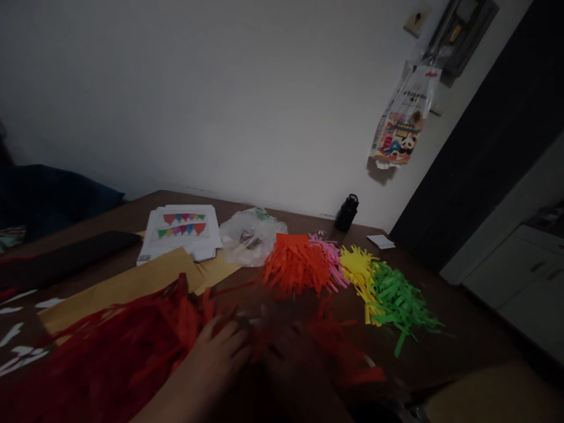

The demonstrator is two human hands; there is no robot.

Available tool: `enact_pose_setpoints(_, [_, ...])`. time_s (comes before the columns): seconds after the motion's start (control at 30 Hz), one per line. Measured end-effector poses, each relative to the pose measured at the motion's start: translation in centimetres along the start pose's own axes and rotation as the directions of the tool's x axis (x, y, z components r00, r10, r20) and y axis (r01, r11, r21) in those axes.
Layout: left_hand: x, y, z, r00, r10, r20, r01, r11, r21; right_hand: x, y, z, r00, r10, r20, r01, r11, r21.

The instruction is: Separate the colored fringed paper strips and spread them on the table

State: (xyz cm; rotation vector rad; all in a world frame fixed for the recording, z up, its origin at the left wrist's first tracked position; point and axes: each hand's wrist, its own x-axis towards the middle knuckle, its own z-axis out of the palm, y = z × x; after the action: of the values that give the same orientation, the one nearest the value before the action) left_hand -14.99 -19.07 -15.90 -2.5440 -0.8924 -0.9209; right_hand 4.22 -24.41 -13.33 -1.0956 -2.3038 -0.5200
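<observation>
Brown desk (308,222) under dim light, a plain pale wall (220,106) behind. Loose red strips (110,358) sprawl in a tangled heap at lower left. At bottom centre the left hand (227,341) lies beside them, back upward, fingers bent and slightly apart; the right hand (291,352) is a dark blur — I cannot tell whether either pinches anything. Beyond — shaggy orange fringe (293,264), green fringe (400,299) right of centre, crinkled plastic bag (235,235) mid-frame.

The light is dim. A pale wall (220,100) rises behind the desk (458,323). Past its right edge stands a cabinet (515,282).
</observation>
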Motion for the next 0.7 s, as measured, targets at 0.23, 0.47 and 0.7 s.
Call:
enact_pose_setpoints(0.23, [-1.5,-0.2,0.6,0.998,-0.068,-0.019,0.068,0.998,0.001,-0.8,1.6,-0.8,0.987,0.046,0.151,-0.047,0.999,-0.001])
enact_pose_setpoints(0.47, [-0.5,0.1,-1.2,0.941,-0.284,0.183,0.264,0.956,0.126,0.0,0.8,-1.6,0.807,0.346,0.479,-0.246,0.934,-0.259])
enact_pose_setpoints(0.7, [0.3,0.0,-1.5,0.909,-0.325,0.262,0.282,0.941,0.190,0.3,0.4,-0.9,0.836,0.435,0.335,-0.339,0.889,-0.310])
